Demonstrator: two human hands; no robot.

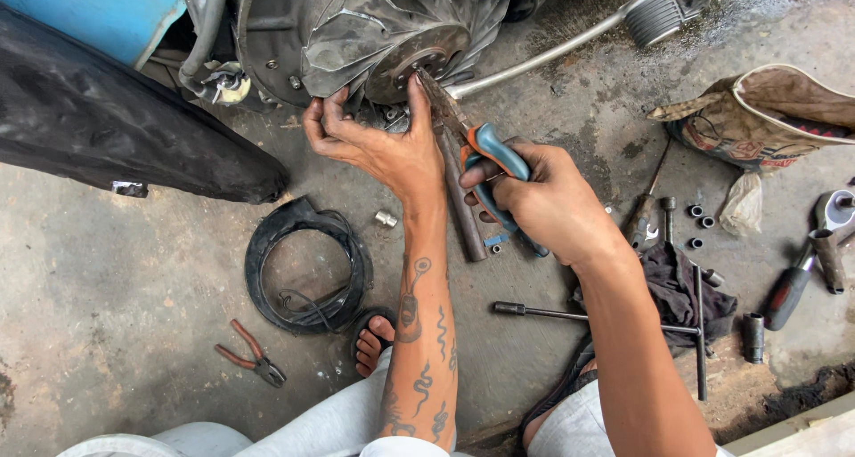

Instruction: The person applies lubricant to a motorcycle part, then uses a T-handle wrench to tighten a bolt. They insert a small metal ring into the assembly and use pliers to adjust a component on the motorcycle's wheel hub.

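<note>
Pliers (463, 136) in right hand (543, 199), at hub (419, 61).

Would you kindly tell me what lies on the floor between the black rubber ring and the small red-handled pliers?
In the head view, nothing lies between the black rubber ring and the red-handled pliers; that stretch is bare, stained concrete floor.

The long-nose pliers (476, 159) have blue-grey and orange grips and point up-left, their tips at the hub. The metal hub disc (419, 61) sits grey and grimy at the centre of a finned engine fan (356, 29).
</note>
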